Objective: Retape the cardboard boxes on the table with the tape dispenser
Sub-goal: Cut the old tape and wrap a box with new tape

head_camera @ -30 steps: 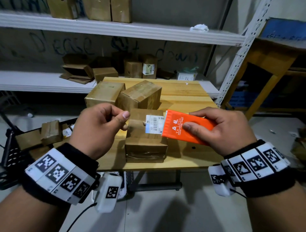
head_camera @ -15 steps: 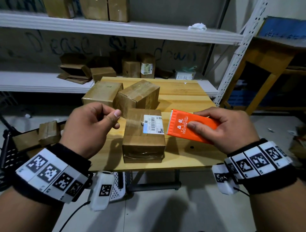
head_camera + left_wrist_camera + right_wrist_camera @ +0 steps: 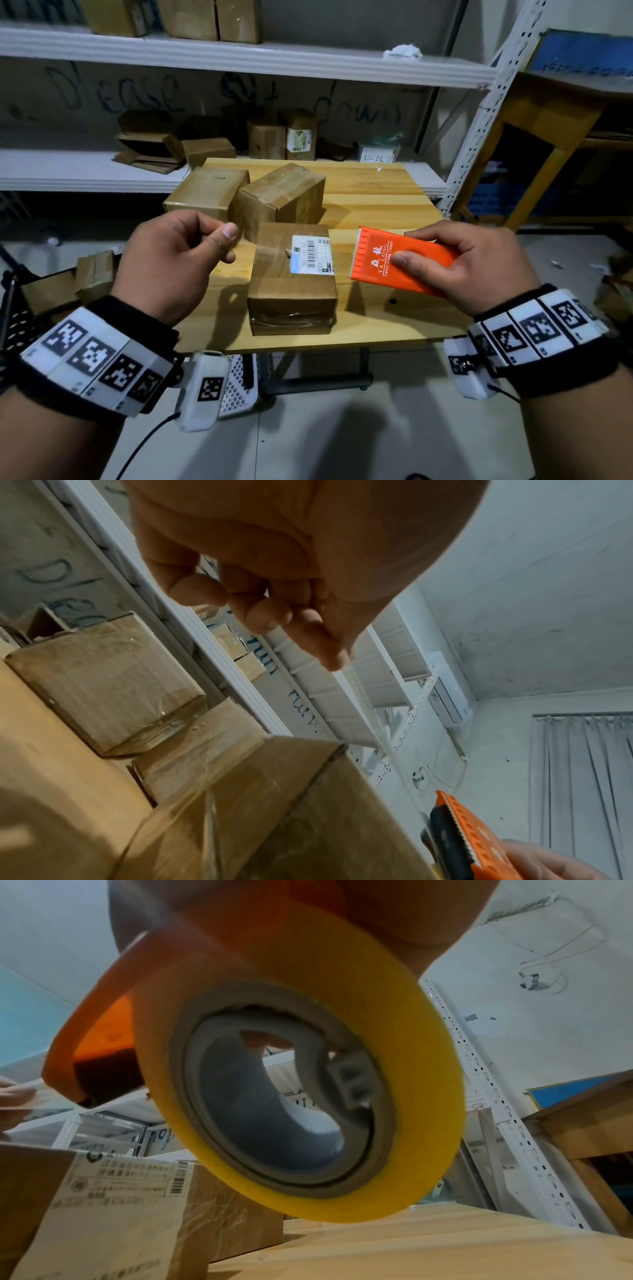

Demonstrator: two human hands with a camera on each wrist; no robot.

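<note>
My right hand (image 3: 455, 260) grips an orange tape dispenser (image 3: 394, 260) above the right part of the wooden table (image 3: 376, 202). Its yellowish tape roll (image 3: 291, 1069) fills the right wrist view. My left hand (image 3: 185, 253) pinches the free end of a clear tape strip (image 3: 270, 246) between thumb and fingers. The strip stretches from the dispenser across a cardboard box with a white barcode label (image 3: 291, 277) near the table's front edge. Two more cardboard boxes (image 3: 281, 198) sit behind it, side by side.
White metal shelves (image 3: 239, 58) behind the table hold several more cartons. A wooden stand (image 3: 548, 113) is at the right. A black mesh cart with boxes (image 3: 51, 287) sits low on the left. The table's right half shows bare wood.
My hands have drawn apart, the left going left and the right going right, pulling a longer strip of clear tape out over the labelled box.
</note>
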